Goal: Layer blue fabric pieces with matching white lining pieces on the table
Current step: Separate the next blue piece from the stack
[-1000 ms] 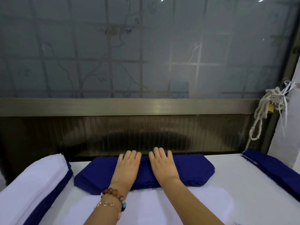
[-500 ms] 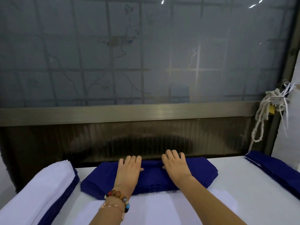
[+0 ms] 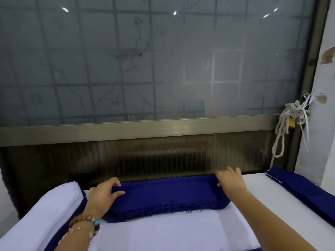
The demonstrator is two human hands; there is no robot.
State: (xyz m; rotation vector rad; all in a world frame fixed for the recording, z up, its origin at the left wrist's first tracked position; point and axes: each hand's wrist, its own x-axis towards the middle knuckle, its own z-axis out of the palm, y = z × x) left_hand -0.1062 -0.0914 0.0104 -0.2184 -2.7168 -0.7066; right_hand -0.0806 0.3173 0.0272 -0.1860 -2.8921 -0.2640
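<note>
Left grip closed on the left end of the blue fabric stack, fingers curled over the top edge, thumb pressed in from the near side; beaded bracelet at the wrist. Right grip closed on the right end, thumb on top, fingers wrapped round the far corner.

Stack laid crosswise at the back of the worktop, just before the dark panel under the window, with its frayed near edge touching a white lining piece spread flat in front. To the left, a pile of white lining resting on more blue; to the right, well apart, further blue pieces. Knotted rope hanging at the window frame.

Handling, as judged: soft, limp cloth, light by the piece but likely to sag at the middle and slide layer on layer if lifted as a stack. Loose threads at the cut edge prone to snagging. Best held at both short ends together, or peeled singly from one corner, then lowered flat onto the lining with edges matched.
</note>
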